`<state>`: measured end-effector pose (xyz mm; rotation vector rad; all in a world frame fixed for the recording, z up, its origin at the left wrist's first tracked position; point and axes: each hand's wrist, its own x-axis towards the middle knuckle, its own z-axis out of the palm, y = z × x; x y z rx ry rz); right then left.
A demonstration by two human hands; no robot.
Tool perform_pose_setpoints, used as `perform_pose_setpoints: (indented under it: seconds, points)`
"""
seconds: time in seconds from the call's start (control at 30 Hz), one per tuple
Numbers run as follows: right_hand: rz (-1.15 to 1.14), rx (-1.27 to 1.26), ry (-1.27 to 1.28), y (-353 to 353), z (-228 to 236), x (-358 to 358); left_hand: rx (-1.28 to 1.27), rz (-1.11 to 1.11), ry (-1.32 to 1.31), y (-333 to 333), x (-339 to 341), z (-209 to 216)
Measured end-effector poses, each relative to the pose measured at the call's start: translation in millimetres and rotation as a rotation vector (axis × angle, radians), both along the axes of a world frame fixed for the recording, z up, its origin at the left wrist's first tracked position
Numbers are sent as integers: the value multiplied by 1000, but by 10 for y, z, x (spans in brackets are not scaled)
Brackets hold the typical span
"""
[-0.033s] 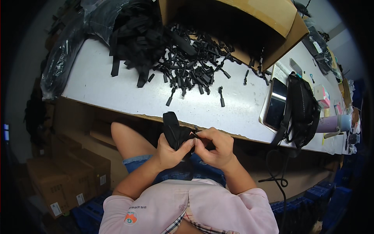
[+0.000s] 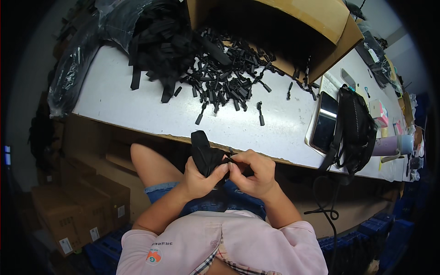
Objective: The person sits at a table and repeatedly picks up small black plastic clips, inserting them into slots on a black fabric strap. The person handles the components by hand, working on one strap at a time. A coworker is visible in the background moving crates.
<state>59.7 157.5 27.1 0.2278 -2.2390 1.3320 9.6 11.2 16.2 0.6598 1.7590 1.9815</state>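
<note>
Your left hand and right hand meet just below the near edge of the worktop, over your lap. Both pinch a black webbing strap: the left grips its folded bulk between thumb and fingers, while the right thumb and forefinger close on a small piece at the strap's end. That piece is too dark and too covered by your fingertips to identify.

On the worktop, a heap of small black strap pieces spills from an open cardboard box, whose inside is in shadow. A clear plastic bag of black straps lies to the left, cut off by the picture's rim. A black pouch sits at the right, partly overhanging the edge.
</note>
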Motion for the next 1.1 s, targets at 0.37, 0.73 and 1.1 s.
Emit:
perform_pose_setpoints:
  seconds: [0.37,0.73,1.1]
  points:
    - [376,-39,-497,-54,-132,-25,184,143,-333,-34,-86,130]
    - [-47,294,57,-279,0,-188,336,-193,-679,-156,-260,-108]
    - [79,-377,-271,-511,-138,-199,-76,-239,-277,-363,-208,-69]
